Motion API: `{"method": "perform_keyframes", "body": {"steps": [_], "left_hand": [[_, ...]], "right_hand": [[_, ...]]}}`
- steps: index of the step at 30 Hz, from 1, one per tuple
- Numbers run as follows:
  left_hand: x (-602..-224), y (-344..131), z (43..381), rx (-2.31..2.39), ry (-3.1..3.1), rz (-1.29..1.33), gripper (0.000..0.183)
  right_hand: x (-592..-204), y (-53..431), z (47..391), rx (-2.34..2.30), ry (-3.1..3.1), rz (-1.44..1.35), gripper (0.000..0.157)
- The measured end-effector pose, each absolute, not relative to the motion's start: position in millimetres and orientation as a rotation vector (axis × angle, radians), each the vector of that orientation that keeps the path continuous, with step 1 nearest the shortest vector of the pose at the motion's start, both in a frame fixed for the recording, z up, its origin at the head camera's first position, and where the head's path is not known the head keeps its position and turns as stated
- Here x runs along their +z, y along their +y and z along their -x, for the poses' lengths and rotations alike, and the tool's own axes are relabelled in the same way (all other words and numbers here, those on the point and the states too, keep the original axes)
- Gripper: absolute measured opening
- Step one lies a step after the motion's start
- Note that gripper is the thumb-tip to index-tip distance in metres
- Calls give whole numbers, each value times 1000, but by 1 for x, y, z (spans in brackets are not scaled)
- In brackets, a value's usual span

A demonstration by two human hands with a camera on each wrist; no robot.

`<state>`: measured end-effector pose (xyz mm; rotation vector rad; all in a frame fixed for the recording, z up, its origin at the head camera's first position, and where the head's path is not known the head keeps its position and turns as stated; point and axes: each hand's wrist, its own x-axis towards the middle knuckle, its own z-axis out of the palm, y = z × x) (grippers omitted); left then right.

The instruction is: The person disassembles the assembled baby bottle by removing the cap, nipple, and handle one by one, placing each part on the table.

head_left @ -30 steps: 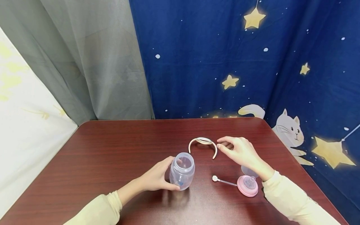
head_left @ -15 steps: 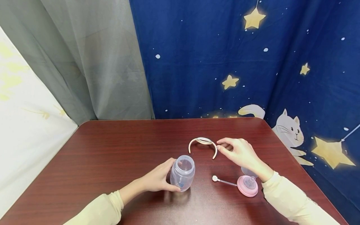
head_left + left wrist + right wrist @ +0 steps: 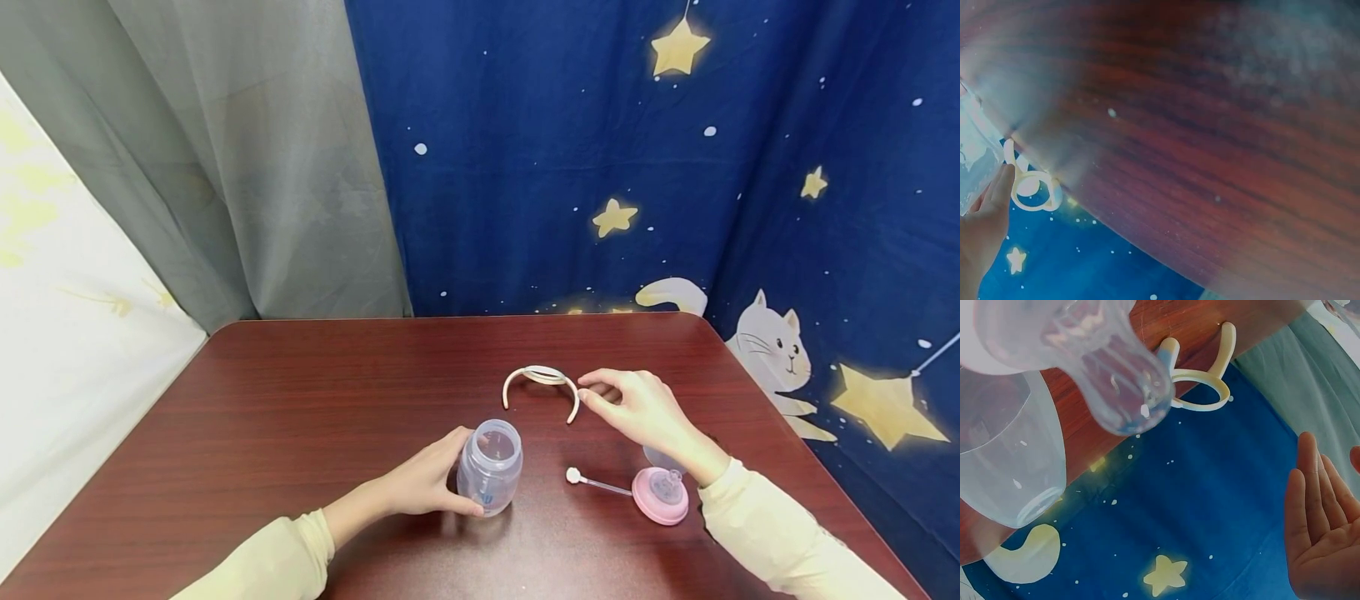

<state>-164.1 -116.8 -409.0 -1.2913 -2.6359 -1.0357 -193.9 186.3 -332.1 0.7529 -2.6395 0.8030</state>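
Observation:
In the head view my left hand (image 3: 427, 479) grips a clear, lidless baby bottle (image 3: 491, 479) from its left side, thumb at the front low on the wall. The bottle's wide mouth faces up and leans a little toward me. My right hand (image 3: 633, 404) hovers with loosely bent fingers, holding nothing. Its fingertips come right beside a cream two-armed bottle handle with a ring (image 3: 545, 377). Seen from the right wrist, that hand (image 3: 1322, 531) shows an empty palm. Below the right wrist lies a pink collar (image 3: 658, 500) with a clear nipple (image 3: 667, 483) and a weighted straw (image 3: 600, 483).
A clear dome cap (image 3: 1016, 444) stands by the nipple, mostly hidden under my right forearm in the head view. The dark red wooden table (image 3: 337, 375) ends at a rounded far edge. Grey and blue starry curtains (image 3: 555, 167) hang behind it.
My left hand and the bottle have shifted slightly right and toward me. My right hand has dropped a touch, its fingers still empty. The handle and pink collar stay where they were.

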Motion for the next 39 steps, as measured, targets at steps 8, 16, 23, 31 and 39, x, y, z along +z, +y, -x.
{"method": "perform_keyframes", "body": {"steps": [8,16,23,31,39], "left_hand": [[-411,-116,164,-1052,-2642,1313,78],[-414,-115,164,-1074,-2663,1320,77],[-416,-114,162,-1100,-2706,1321,77],[-417,-113,161,-1068,-2707,1329,79],[-417,-112,161,-1035,-2723,1299,79]], "right_hand": [[-332,187,193,804,-2650,-755,18],[-333,187,193,805,-2655,-754,18],[-334,188,193,805,-2650,-753,18],[-336,188,193,808,-2650,-755,18],[-335,188,193,800,-2659,-754,18]]}}
